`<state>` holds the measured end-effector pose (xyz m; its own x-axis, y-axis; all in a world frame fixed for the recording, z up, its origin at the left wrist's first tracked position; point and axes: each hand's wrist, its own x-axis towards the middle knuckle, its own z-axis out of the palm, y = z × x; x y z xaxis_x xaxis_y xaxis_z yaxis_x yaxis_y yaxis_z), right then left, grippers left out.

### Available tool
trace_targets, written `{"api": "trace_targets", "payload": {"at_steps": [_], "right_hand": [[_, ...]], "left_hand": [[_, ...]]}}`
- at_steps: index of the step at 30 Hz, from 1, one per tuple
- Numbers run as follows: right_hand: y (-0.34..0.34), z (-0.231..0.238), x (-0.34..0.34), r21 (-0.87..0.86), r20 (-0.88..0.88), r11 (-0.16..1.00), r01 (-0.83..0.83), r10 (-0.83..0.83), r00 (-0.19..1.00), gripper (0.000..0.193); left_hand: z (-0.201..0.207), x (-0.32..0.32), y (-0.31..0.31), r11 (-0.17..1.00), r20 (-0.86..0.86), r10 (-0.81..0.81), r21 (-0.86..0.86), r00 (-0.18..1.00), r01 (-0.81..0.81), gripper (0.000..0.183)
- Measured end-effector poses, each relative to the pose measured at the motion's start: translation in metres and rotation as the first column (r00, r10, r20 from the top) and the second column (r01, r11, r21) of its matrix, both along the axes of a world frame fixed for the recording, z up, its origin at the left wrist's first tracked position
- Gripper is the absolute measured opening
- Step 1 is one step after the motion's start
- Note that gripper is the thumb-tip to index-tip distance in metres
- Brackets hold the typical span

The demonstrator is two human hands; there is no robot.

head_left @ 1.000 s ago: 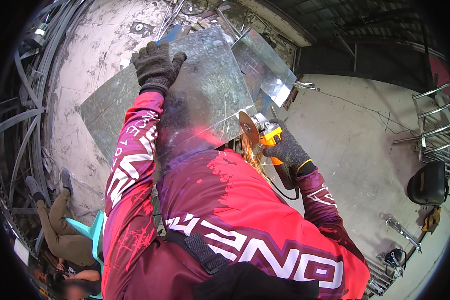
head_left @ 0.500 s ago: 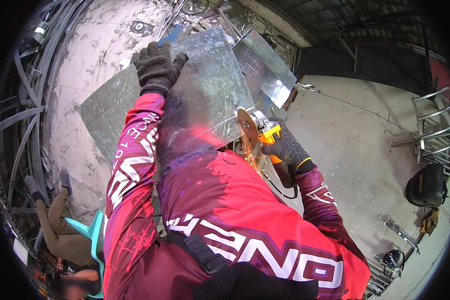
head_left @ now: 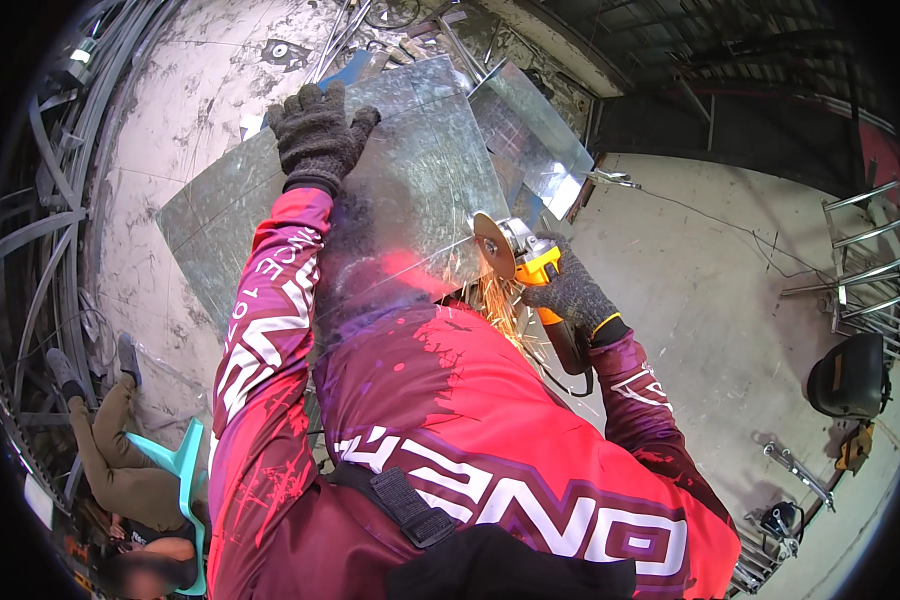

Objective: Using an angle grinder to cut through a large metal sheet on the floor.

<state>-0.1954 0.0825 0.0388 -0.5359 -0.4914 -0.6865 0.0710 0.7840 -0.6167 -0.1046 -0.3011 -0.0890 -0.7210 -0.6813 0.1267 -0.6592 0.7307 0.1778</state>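
Metal workshop, angle grinder point(head_left: 538, 266) throwing sparks point(head_left: 499, 308), large metal sheet point(head_left: 425, 165), piled metal strips point(head_left: 35, 235)

The floor point(head_left: 670, 250) to my right is pale and bright, but the roof point(head_left: 710, 45) up at the top right is very dark. My big metal sheet point(head_left: 420, 150) shines softly and shows a pink glow like my shirt point(head_left: 500, 390). The smaller sheet point(head_left: 530, 125) has a bright white patch of glare. The sparks point(head_left: 498, 305) glow orange in thin streaks. Straight things bend near the sides, and the corners go black. Someone's head point(head_left: 140, 578) at the bottom left is a smudge, but my shirt looks clear
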Motion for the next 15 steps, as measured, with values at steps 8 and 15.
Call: {"api": "trace_targets", "payload": {"at_steps": [8,15], "right_hand": [[0.007,-0.013,-0.009,-0.015,-0.094,0.998,-0.064,0.062,0.994,0.088],[-0.009,-0.002,-0.006,0.012,-0.001,0.999,0.041,-0.041,0.999,0.09]], "left_hand": [[0.002,0.0,0.001,1.0,-0.006,0.0,0.021,1.0,0.0,0.074],[0.0,0.004,0.001,0.997,-0.047,-0.024,-0.078,0.999,0.02,0.068]]}}
